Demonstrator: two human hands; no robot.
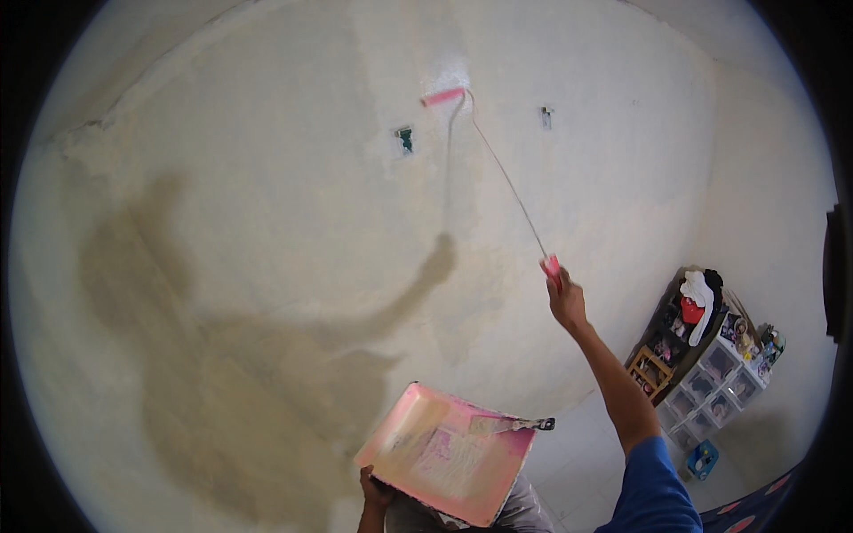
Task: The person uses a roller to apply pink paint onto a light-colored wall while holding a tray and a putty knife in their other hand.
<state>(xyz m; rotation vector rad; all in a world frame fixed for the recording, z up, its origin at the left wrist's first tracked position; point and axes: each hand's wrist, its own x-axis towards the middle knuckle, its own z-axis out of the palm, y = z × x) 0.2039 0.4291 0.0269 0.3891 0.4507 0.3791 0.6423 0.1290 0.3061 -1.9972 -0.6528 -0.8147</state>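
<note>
My right hand (567, 300) is raised and closed round the pink handle of a paint roller (515, 191). Its long thin wire frame runs up to a pink roller sleeve (443, 97), which lies against the wall (293, 204) on a wet, shiny patch. Low in front of me, my left hand (377, 489) grips the left edge of a pink paint tray (400, 426); the fingers are partly under it. Pale paint and pink stains coat the tray's inside. A flat paintbrush or scraper with a dark handle end (546, 425) rests across the tray's right rim.
Two small wall boxes, a green one (404, 139) and a smaller one (546, 116), are set near the roller. At the right stand clear plastic drawers (711, 391), a dark shelf with clothes (695, 302) and a blue basket (702, 460). My shadow falls across the wall's left.
</note>
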